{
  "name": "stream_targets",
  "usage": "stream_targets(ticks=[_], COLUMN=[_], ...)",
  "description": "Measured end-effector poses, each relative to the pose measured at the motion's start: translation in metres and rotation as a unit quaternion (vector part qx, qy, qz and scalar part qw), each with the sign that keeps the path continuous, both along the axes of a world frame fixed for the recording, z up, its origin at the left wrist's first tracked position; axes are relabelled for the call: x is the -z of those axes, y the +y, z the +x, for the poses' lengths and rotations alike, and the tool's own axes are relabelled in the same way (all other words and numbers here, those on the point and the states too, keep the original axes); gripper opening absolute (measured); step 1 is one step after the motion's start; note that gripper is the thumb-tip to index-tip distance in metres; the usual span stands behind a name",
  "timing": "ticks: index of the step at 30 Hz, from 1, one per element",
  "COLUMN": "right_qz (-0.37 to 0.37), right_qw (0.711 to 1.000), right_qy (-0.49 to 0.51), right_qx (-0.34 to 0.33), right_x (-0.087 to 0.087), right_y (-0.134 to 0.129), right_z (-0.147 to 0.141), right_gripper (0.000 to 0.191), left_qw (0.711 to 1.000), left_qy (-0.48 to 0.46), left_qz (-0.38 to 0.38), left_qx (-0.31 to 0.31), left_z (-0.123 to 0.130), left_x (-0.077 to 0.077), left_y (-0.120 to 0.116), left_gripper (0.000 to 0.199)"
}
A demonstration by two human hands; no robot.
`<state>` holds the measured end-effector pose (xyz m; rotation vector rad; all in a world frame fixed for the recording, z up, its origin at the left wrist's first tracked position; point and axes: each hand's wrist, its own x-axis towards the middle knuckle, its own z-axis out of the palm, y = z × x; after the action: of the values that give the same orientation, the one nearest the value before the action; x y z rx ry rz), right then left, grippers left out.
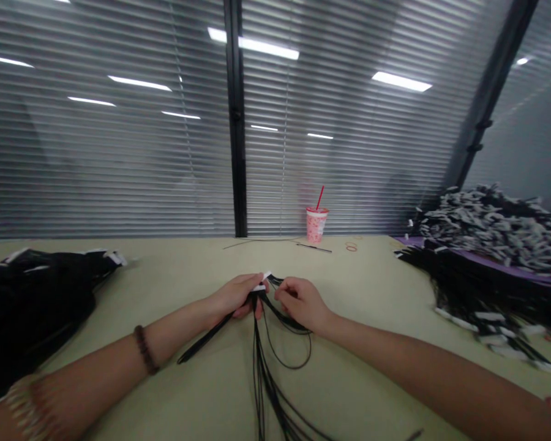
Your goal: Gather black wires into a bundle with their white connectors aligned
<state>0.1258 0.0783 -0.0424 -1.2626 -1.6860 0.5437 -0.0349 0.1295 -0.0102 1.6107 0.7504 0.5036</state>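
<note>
Near the middle of the pale table, my left hand is closed around black cords with white tabs at their upper ends. The cords hang from it toward the table's near side, and one short bundle points down to the left. My right hand is just to the right, its thumb and index finger pinched together at strands beside the tabs. What lies between those fingertips is too small to make out. A thin cord loops below my right hand.
Black cord piles lie at the left and right, with a heap of white-tipped pieces behind the right one. A pink cup with a red straw, a thin dark tool and rubber bands are at the back.
</note>
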Motion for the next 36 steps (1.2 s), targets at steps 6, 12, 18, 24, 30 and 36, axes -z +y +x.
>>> stream_targets(ticks=[6,12,18,24,30,36], right_qz=[0.008,0.004,0.005,0.013,0.027,0.059], right_qw=[1.000,1.000,0.999,0.999,0.998,0.991], right_qy=[-0.013,-0.021,-0.033,-0.049,-0.061,-0.117], right_qx=[0.001,0.017,0.019,0.016,0.024,0.039], right_x=[-0.003,0.002,0.003,-0.003,-0.014,-0.016], right_y=[-0.002,0.001,0.003,0.003,-0.002,-0.009], right_z=[-0.001,0.001,0.001,-0.002,-0.005,-0.003], right_gripper=[0.013,0.014,0.016,0.017,0.022,0.022], left_qw=[1.000,1.000,1.000,0.999,0.999,0.997], left_qy=[0.004,0.021,0.023,0.032,0.040,0.056], left_qz=[0.008,0.012,0.016,0.030,0.030,0.043], left_qx=[-0.006,-0.011,-0.003,-0.019,-0.018,-0.020], left_z=[0.000,0.001,0.000,0.001,0.001,0.002], left_x=[-0.001,0.002,0.001,0.000,-0.002,-0.004], left_y=[-0.001,0.002,0.001,-0.002,-0.003,-0.006], left_gripper=[0.037,0.039,0.038,0.036,0.034,0.035])
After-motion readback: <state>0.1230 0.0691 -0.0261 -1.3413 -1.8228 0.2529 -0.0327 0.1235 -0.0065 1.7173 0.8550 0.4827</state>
